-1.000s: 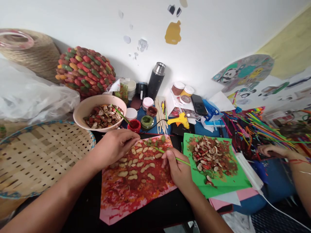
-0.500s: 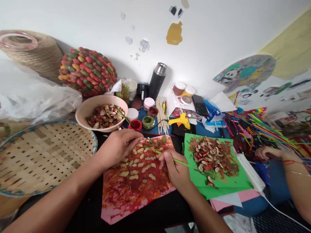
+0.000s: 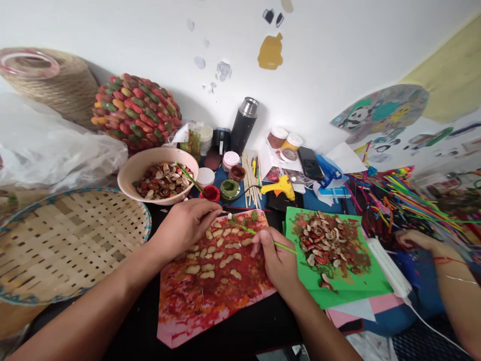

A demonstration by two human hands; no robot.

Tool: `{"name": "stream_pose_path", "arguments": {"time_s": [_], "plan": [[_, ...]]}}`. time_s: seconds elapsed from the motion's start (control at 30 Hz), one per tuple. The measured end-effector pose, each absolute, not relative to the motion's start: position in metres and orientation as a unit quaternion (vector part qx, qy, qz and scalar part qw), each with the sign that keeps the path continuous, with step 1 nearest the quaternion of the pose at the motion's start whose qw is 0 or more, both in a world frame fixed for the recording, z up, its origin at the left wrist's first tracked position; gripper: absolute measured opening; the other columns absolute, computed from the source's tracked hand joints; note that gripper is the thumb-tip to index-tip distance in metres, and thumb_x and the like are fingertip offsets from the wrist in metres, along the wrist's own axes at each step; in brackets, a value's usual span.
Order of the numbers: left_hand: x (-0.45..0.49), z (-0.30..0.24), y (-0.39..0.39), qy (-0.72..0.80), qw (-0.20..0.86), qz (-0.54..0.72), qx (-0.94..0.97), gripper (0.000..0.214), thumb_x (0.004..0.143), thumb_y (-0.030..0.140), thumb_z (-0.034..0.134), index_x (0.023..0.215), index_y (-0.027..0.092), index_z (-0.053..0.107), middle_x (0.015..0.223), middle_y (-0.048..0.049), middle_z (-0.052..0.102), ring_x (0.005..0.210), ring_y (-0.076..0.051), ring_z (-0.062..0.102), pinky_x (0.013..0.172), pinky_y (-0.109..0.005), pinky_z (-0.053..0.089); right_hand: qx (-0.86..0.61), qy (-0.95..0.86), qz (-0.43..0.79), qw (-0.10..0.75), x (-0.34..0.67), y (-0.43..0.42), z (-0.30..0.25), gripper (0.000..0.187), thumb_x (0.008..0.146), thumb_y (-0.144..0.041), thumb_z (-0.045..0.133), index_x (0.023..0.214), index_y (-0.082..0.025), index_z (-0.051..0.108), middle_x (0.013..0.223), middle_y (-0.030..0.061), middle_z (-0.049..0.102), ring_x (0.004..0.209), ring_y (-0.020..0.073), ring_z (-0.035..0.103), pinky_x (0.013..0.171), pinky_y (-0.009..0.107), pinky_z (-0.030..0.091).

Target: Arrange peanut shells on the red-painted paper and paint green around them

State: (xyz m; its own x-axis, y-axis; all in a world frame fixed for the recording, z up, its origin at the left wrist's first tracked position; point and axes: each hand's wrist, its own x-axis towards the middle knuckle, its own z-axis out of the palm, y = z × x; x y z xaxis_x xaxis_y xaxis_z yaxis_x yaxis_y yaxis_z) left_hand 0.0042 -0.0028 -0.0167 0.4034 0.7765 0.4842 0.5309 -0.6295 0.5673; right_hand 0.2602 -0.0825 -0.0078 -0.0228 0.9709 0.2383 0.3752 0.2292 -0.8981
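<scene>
My right hand (image 3: 276, 253) is closed around a green-handled paintbrush (image 3: 283, 246). Its tip points up and left, close to green-painted peanut shells (image 3: 244, 221) at the top of a paint-smeared pink sheet (image 3: 188, 321). Several unpainted peanut shells (image 3: 207, 275) lie in rows on that sheet. At the sheet's upper left, my left hand (image 3: 188, 223) is pinched closed. A thin stick with a white tip (image 3: 229, 215) appears to come out from its fingertips, which partly hide it. Open pots of green paint (image 3: 230, 190) and red paint (image 3: 210, 194) stand just beyond.
A bowl (image 3: 124, 175) of shells and a woven bamboo tray (image 3: 75, 245) are at left. A yellow glue gun (image 3: 278, 188), wooden sticks (image 3: 248, 175) and a black flask (image 3: 243, 125) stand behind. At right are green paper (image 3: 338, 296) with shells and another person's hand (image 3: 415, 239).
My right hand has shifted slightly to the right with the paintbrush, its tip moving away from the shells' left side. The left hand stays nearly still.
</scene>
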Motion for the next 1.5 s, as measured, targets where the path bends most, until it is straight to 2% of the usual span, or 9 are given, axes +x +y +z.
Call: {"name": "stream_pose_path", "arguments": {"time_s": [0.5,0.83,1.17,1.5], "plan": [[0.002,-0.008,-0.007,0.38,0.216,0.333,0.835,0.028,0.111,0.034,0.057,0.102,0.022,0.08,0.094,-0.0012,0.084,0.082,-0.017,0.078,0.078,-0.027,0.056,-0.523,-0.635,0.331,0.461,0.263,-0.083,-0.007,0.045,0.117,-0.043,0.051,0.084,-0.022,0.074,0.064,-0.0007,0.068,0.056,0.0154,0.065,0.058,0.026,0.05],[-0.008,-0.006,-0.003,0.386,0.208,0.337,0.833,0.027,0.111,0.033,0.058,0.101,0.02,0.08,0.096,-0.0021,0.085,0.082,-0.018,0.078,0.079,-0.027,0.056,-0.515,-0.646,0.337,0.452,0.26,-0.083,-0.006,0.048,0.118,-0.045,0.05,0.085,-0.021,0.075,0.062,-0.001,0.067,0.054,0.0148,0.065,0.058,0.026,0.05],[-0.01,-0.006,-0.003,0.388,0.218,0.328,0.833,0.028,0.111,0.034,0.057,0.1,0.022,0.08,0.096,-0.0033,0.085,0.082,-0.019,0.078,0.077,-0.028,0.058,-0.535,-0.648,0.339,0.423,0.255,-0.075,-0.009,0.053,0.117,-0.055,0.047,0.087,-0.022,0.075,0.063,-0.0005,0.067,0.054,0.0158,0.064,0.055,0.026,0.049],[-0.012,-0.007,-0.002,0.378,0.222,0.314,0.842,0.031,0.112,0.034,0.055,0.1,0.022,0.08,0.096,-0.0041,0.084,0.082,-0.019,0.078,0.074,-0.029,0.055,-0.548,-0.631,0.333,0.437,0.256,-0.073,-0.008,0.05,0.117,-0.051,0.049,0.084,-0.022,0.073,0.061,-0.0013,0.068,0.055,0.0154,0.065,0.06,0.026,0.051]]}}
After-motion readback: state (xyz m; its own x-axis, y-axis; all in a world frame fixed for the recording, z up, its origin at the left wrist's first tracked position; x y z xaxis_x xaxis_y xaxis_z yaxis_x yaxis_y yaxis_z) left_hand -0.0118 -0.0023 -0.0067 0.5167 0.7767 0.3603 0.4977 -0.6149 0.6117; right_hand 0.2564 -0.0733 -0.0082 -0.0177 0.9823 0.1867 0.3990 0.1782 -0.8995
